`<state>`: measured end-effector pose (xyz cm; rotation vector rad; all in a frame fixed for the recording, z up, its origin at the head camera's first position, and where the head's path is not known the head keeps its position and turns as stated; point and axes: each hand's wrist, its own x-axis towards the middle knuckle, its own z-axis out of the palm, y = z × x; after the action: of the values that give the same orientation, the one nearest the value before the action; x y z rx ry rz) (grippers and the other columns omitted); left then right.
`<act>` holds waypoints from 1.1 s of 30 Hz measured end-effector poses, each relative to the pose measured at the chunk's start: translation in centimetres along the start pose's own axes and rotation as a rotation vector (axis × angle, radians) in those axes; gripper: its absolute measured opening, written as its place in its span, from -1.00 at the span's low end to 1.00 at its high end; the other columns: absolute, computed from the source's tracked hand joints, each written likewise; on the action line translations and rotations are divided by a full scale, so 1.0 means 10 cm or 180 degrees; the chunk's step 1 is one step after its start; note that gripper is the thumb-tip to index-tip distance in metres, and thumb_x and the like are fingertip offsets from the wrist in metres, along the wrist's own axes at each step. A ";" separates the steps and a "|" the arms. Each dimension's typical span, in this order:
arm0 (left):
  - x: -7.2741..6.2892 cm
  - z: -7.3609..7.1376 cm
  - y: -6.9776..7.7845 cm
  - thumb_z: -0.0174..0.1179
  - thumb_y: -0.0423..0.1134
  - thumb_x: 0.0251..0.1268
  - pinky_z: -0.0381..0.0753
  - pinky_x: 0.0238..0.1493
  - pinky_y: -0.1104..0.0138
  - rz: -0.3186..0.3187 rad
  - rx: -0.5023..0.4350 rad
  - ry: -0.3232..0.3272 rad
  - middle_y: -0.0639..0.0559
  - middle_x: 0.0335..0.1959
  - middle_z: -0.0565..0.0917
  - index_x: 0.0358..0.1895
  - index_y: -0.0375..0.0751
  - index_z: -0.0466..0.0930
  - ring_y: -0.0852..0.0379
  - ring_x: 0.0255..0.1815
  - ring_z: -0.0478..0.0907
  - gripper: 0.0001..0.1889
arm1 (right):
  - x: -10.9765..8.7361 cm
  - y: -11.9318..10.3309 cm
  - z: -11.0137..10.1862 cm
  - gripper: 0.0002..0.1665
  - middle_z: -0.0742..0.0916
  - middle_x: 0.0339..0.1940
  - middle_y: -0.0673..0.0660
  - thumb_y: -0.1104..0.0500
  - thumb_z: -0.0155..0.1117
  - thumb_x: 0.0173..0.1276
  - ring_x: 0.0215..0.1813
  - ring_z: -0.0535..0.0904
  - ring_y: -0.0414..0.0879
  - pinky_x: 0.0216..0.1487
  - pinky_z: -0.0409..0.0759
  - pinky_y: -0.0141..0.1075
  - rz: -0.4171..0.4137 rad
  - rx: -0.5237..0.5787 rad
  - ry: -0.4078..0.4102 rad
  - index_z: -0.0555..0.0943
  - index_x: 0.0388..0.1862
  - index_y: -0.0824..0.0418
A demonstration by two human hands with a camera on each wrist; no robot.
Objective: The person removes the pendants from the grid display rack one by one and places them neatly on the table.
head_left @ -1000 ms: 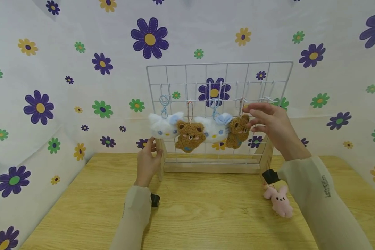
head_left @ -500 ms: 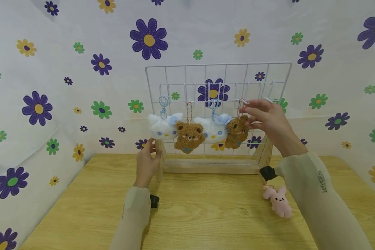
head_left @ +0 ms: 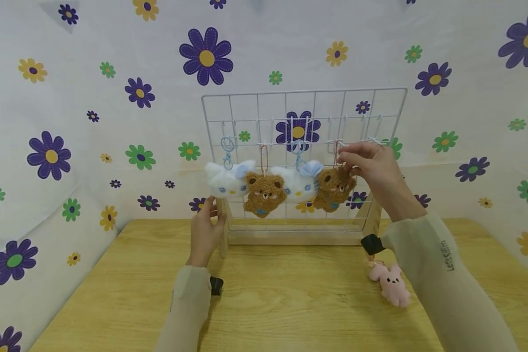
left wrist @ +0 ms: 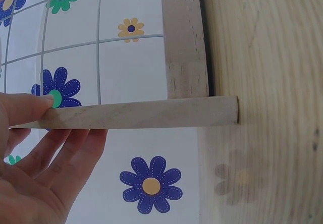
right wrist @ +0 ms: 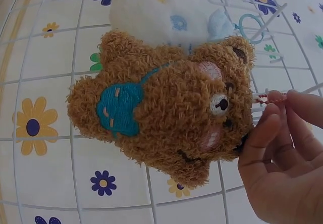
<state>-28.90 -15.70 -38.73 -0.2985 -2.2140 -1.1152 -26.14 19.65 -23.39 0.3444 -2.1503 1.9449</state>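
In the head view my right hand (head_left: 380, 173) pinches the pink bead chain (right wrist: 265, 99) of a brown plush bear keychain (head_left: 332, 190). The chain is at the end of a rack hook; whether it hangs on it cannot be told. The right wrist view shows the bear's curly body with a teal embroidered bag (right wrist: 120, 108). At the rack's left side, my left hand (head_left: 206, 234) grips the wooden leg (left wrist: 151, 114), thumb above and fingers below in the left wrist view. Another bear keychain (head_left: 265, 195) and two white plush cat-head keychains (head_left: 231, 182) hang from the white wire rack (head_left: 273, 91).
A pink plush bunny keychain (head_left: 395, 286) lies on the wooden table (head_left: 286, 298), near the right sleeve. Several white hooks stick out of the grid, some at its right end (head_left: 374, 139). Behind stands a white flower-printed backdrop (head_left: 264, 44).
The right-hand bear has turned from facing right to facing more forward. My right fingers have closed in on its chain near the hook. The left hand stays on the leg.
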 end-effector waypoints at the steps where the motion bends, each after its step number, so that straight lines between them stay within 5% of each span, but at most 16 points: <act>1: 0.00 0.00 0.00 0.25 -0.59 0.26 0.67 -0.02 -0.12 0.0005 -0.0002 0.0003 -0.50 -0.03 0.67 0.27 -0.51 0.44 -0.37 -0.11 0.70 -0.51 | -0.01 0.00 0.00 -0.86 0.75 -0.22 -0.04 0.26 0.23 0.52 -0.16 0.61 -0.16 -0.07 0.61 -0.48 -0.0017 0.0073 0.0007 0.73 -0.11 0.20; 9: 0.00 -0.01 0.03 0.25 -0.59 0.27 0.68 -0.02 -0.11 -0.0077 0.0009 -0.0019 -0.50 -0.02 0.67 0.28 -0.50 0.44 -0.36 -0.10 0.70 -0.51 | -0.04 0.00 -0.01 -0.87 0.75 -0.21 0.05 0.34 0.25 0.48 -0.16 0.69 -0.14 -0.01 0.66 -0.41 -0.0155 0.0441 -0.0114 0.73 -0.14 0.25; 33: 0.00 -0.01 0.04 0.26 -0.56 0.28 0.65 0.00 -0.13 -0.0086 0.0002 -0.0018 -0.46 -0.01 0.68 0.28 -0.48 0.44 -0.34 -0.09 0.70 -0.51 | -0.17 -0.04 -0.04 -0.84 0.77 -0.27 0.09 0.35 0.24 0.48 -0.26 0.70 -0.13 -0.13 0.71 -0.37 -0.0420 0.0574 -0.0202 0.75 -0.21 0.20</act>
<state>-28.69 -15.55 -38.47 -0.2724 -2.2295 -1.1292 -24.42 20.07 -23.46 0.5715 -1.9383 2.0819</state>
